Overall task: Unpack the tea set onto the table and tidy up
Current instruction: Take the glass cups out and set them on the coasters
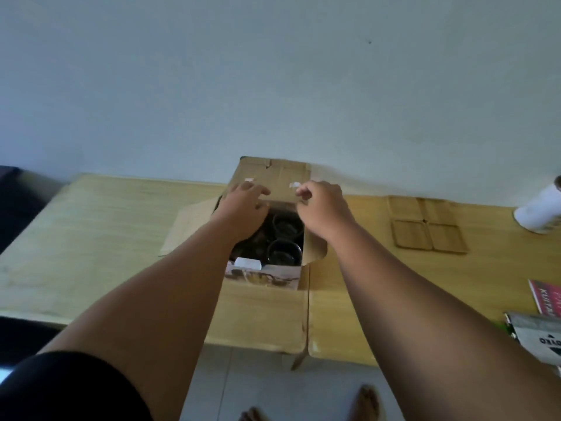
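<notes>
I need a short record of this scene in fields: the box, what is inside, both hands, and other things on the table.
box: cardboard box open on the wooden table, far flap raised
inside: dark cups; a small white item at the near edge
left hand: at the far flap, grip unclear
right hand: fingers at the flap's edge
others: wooden coasters, white container, red booklet

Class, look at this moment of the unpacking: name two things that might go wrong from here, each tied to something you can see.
1. The dark cups sit packed close in the cardboard box; lifting one carelessly may knock another.
2. Both hands, left hand and right hand, are at the far flap; if it drops back, it could cover the cups.
</notes>
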